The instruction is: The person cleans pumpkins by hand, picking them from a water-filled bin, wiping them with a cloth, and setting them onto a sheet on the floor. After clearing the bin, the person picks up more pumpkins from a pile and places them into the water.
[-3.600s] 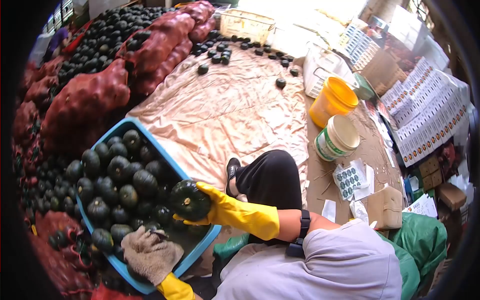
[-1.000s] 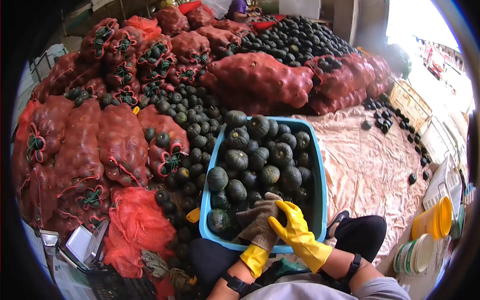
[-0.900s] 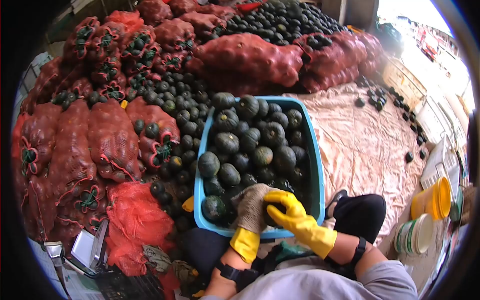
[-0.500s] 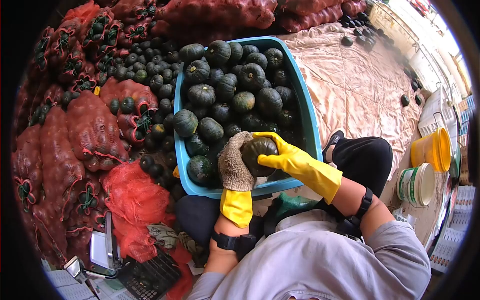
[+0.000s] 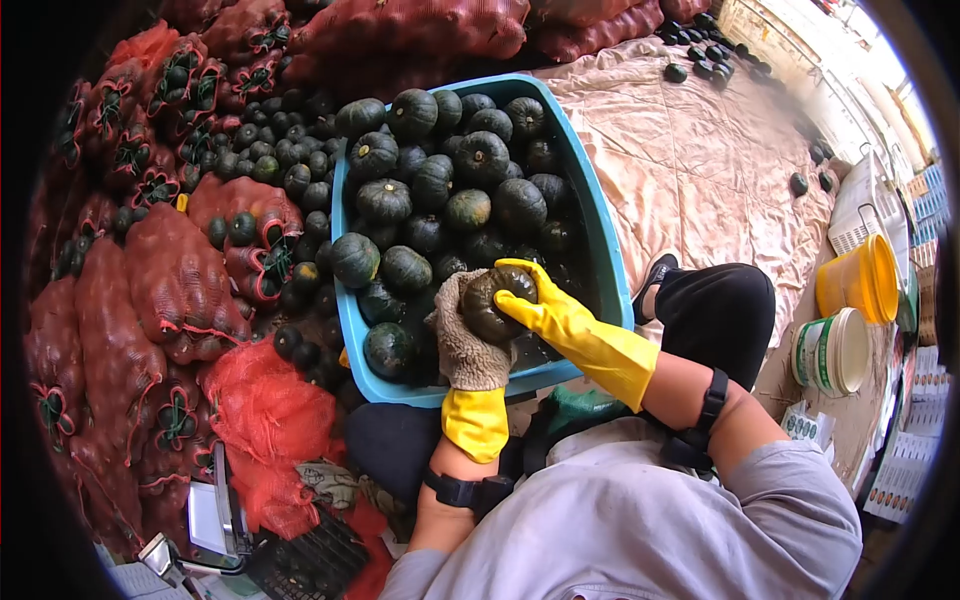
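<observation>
A wet dark green kabocha pumpkin (image 5: 490, 306) is held between my two hands over the near end of a blue plastic tub (image 5: 617, 255). My right hand (image 5: 545, 305), in a long yellow rubber glove, has its fingers curled around the pumpkin's top and right side. Against its left side presses my left hand (image 5: 470, 345), its fingers hidden under a tan fleecy cloth (image 5: 462, 340) worn over another yellow glove. Many more kabocha pumpkins (image 5: 480, 160) are heaped in the tub, and one pumpkin (image 5: 391, 351) lies just left of the cloth.
Full red mesh sacks (image 5: 185, 275) are piled at left, beside loose pumpkins on the floor. Crumpled red netting (image 5: 268, 400) lies near my left knee. A pinkish sheet (image 5: 690, 150) spreads beyond the tub. On the right stand a yellow bucket (image 5: 858, 280) and a white bucket (image 5: 832, 352).
The pumpkin has turned in my hands, its shiny brownish side now facing up, and my right fingers have shifted over its top. The whole view has moved slightly.
</observation>
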`<state>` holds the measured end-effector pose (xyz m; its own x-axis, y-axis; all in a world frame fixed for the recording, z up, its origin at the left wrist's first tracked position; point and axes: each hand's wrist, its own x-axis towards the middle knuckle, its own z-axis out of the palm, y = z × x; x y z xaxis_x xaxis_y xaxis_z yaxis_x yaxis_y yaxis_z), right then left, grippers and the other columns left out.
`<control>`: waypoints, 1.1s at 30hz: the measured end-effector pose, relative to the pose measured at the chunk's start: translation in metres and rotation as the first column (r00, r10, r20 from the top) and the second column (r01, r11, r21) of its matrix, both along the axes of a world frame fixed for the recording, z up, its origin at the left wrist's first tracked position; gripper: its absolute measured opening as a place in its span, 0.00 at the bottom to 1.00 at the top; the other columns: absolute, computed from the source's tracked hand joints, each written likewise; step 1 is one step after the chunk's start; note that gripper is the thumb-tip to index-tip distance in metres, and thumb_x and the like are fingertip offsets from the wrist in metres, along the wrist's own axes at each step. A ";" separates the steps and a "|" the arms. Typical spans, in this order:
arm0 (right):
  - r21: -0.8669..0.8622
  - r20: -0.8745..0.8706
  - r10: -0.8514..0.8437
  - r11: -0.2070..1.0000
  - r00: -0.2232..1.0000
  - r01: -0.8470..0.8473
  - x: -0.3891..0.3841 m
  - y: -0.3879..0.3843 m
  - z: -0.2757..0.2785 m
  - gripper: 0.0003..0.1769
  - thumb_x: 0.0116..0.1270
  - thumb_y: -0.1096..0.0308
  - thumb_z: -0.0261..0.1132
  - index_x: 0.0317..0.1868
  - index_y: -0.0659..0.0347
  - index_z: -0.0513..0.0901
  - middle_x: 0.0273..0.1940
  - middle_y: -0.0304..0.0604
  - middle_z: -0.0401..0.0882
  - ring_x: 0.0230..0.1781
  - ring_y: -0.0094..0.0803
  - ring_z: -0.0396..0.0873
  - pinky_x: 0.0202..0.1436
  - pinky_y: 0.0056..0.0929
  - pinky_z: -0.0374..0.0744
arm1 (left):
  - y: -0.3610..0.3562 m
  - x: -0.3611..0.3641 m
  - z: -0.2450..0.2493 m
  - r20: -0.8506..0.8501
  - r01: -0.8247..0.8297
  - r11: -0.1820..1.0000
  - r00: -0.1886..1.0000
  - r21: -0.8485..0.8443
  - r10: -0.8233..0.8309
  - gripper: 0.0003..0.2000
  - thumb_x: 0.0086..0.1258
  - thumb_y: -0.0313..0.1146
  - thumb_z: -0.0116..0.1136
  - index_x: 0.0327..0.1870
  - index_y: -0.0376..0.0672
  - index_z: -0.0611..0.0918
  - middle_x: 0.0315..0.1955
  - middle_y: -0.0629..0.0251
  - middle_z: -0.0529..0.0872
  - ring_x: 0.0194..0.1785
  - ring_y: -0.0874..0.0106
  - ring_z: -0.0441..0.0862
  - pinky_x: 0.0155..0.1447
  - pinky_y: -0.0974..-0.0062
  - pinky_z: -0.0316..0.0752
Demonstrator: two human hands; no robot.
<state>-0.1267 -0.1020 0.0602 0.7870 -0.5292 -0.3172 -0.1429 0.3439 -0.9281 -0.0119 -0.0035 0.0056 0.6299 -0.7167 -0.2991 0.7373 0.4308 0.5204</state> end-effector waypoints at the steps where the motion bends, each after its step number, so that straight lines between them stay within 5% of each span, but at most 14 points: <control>1: -0.190 -0.102 -0.075 0.980 0.992 0.055 0.004 0.000 -0.022 0.38 0.73 0.53 0.76 0.77 0.55 0.72 0.63 0.51 0.84 0.63 0.41 0.83 0.69 0.37 0.81 | -0.002 -0.012 0.006 0.228 -0.087 0.973 0.973 0.215 0.036 0.22 0.63 0.23 0.73 0.58 0.45 0.83 0.51 0.59 0.89 0.57 0.61 0.86 0.68 0.62 0.79; 4: -0.870 0.175 -0.352 0.382 0.920 0.312 0.006 0.006 -0.051 0.32 0.75 0.63 0.71 0.76 0.58 0.75 0.71 0.61 0.76 0.72 0.58 0.76 0.75 0.47 0.75 | -0.002 -0.030 0.021 0.790 -0.284 0.850 0.573 0.443 -0.220 0.26 0.64 0.23 0.74 0.65 0.46 0.80 0.57 0.60 0.87 0.61 0.61 0.85 0.71 0.61 0.76; 7: -0.829 0.067 -0.095 0.549 0.993 0.108 -0.008 0.011 -0.046 0.43 0.68 0.55 0.77 0.78 0.60 0.72 0.77 0.64 0.68 0.76 0.62 0.69 0.80 0.52 0.69 | 0.003 -0.038 0.051 0.883 -0.475 0.755 0.121 0.452 -0.453 0.29 0.65 0.24 0.74 0.69 0.46 0.79 0.61 0.60 0.86 0.64 0.62 0.83 0.74 0.60 0.72; 9: -0.770 0.058 -0.059 0.633 0.997 0.083 -0.015 0.021 -0.048 0.57 0.58 0.42 0.83 0.81 0.60 0.68 0.77 0.66 0.67 0.79 0.61 0.66 0.82 0.51 0.67 | 0.004 -0.029 0.066 0.903 -0.410 0.817 0.043 0.406 -0.428 0.24 0.68 0.25 0.72 0.66 0.44 0.81 0.61 0.58 0.87 0.64 0.61 0.84 0.74 0.59 0.74; 11: -0.308 -0.100 0.069 0.946 0.993 -0.097 -0.029 0.020 -0.009 0.54 0.64 0.41 0.79 0.82 0.61 0.67 0.77 0.61 0.69 0.78 0.57 0.69 0.82 0.48 0.68 | -0.003 -0.022 0.042 0.835 -0.017 0.941 0.465 0.338 -0.292 0.10 0.76 0.24 0.60 0.55 0.38 0.81 0.58 0.54 0.87 0.59 0.62 0.86 0.66 0.62 0.82; 12: 0.016 -0.153 0.166 0.986 0.974 -0.165 -0.031 0.015 0.016 0.53 0.66 0.41 0.78 0.82 0.60 0.67 0.77 0.59 0.70 0.78 0.55 0.70 0.81 0.48 0.69 | -0.001 -0.017 0.049 0.815 0.027 0.924 0.462 0.382 -0.350 0.07 0.78 0.23 0.55 0.52 0.36 0.81 0.55 0.52 0.88 0.56 0.63 0.88 0.63 0.64 0.84; 14: 0.714 0.136 0.002 0.693 0.991 -0.100 -0.043 0.012 -0.017 0.46 0.74 0.39 0.68 0.83 0.54 0.67 0.79 0.49 0.70 0.78 0.47 0.72 0.81 0.51 0.70 | 0.000 0.000 0.011 0.750 -0.174 0.841 0.568 0.512 -0.339 0.05 0.71 0.29 0.62 0.43 0.40 0.82 0.41 0.56 0.87 0.42 0.61 0.88 0.49 0.65 0.85; 16: 0.867 0.300 -0.060 0.435 0.952 -0.245 -0.046 -0.005 -0.025 0.52 0.72 0.30 0.63 0.84 0.55 0.64 0.82 0.56 0.65 0.80 0.54 0.67 0.76 0.58 0.75 | -0.002 0.002 0.017 0.451 -0.091 0.859 0.876 0.504 -0.172 0.07 0.69 0.35 0.62 0.37 0.41 0.81 0.32 0.58 0.87 0.35 0.59 0.87 0.41 0.65 0.85; 18: 0.850 0.519 -0.162 -0.003 0.839 -0.527 -0.050 -0.021 -0.045 0.62 0.67 0.21 0.60 0.87 0.58 0.57 0.84 0.66 0.56 0.83 0.66 0.59 0.69 0.64 0.82 | -0.007 -0.009 0.064 -0.199 -0.045 0.957 0.974 0.286 0.106 0.11 0.71 0.40 0.56 0.34 0.42 0.78 0.32 0.57 0.86 0.34 0.59 0.86 0.39 0.64 0.84; 20: 0.841 0.530 -0.203 0.003 0.823 -0.541 -0.058 -0.031 -0.043 0.64 0.67 0.21 0.61 0.87 0.59 0.55 0.84 0.67 0.55 0.83 0.69 0.58 0.66 0.65 0.83 | 0.001 -0.003 0.076 -0.321 0.087 0.995 0.945 0.057 -0.064 0.22 0.73 0.52 0.49 0.36 0.40 0.82 0.32 0.57 0.87 0.30 0.58 0.85 0.37 0.66 0.83; 25: 0.796 0.596 -0.250 0.053 0.763 -0.604 -0.062 -0.050 -0.060 0.66 0.62 0.19 0.64 0.87 0.60 0.57 0.84 0.65 0.56 0.85 0.63 0.56 0.68 0.62 0.82 | 0.003 0.006 0.072 0.143 -0.023 0.916 0.989 0.400 -0.038 0.28 0.80 0.52 0.38 0.47 0.36 0.86 0.32 0.57 0.91 0.24 0.62 0.88 0.21 0.78 0.78; 27: 0.911 0.409 -0.356 0.111 0.840 -0.397 -0.067 -0.054 -0.045 0.59 0.65 0.22 0.65 0.85 0.54 0.64 0.83 0.64 0.61 0.83 0.63 0.62 0.67 0.62 0.81 | -0.002 0.005 0.077 -0.059 0.025 0.934 0.998 0.357 -0.004 0.26 0.82 0.49 0.37 0.44 0.37 0.86 0.28 0.65 0.88 0.21 0.70 0.86 0.18 0.85 0.74; 28: 0.886 0.378 -0.338 0.401 0.862 -0.231 -0.070 -0.059 -0.028 0.54 0.66 0.24 0.65 0.81 0.52 0.70 0.79 0.64 0.68 0.79 0.63 0.68 0.68 0.63 0.81 | -0.002 0.005 0.073 -0.090 0.033 0.945 0.996 0.324 -0.004 0.27 0.82 0.51 0.38 0.41 0.38 0.86 0.25 0.68 0.85 0.22 0.72 0.85 0.19 0.84 0.75; 33: 0.864 0.320 -0.584 0.503 0.746 0.022 -0.089 -0.114 -0.023 0.48 0.66 0.27 0.69 0.71 0.59 0.80 0.70 0.65 0.79 0.70 0.62 0.79 0.62 0.58 0.87 | -0.007 0.007 0.075 0.011 0.057 0.920 0.998 0.387 -0.067 0.37 0.84 0.61 0.30 0.46 0.36 0.86 0.31 0.59 0.88 0.27 0.58 0.85 0.25 0.69 0.82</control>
<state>-0.2153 -0.2156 0.0376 0.7864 -0.5233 -0.3282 0.5188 0.8479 -0.1089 -0.0054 -0.0104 0.0805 0.5981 -0.5861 -0.5465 0.7416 0.1463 0.6547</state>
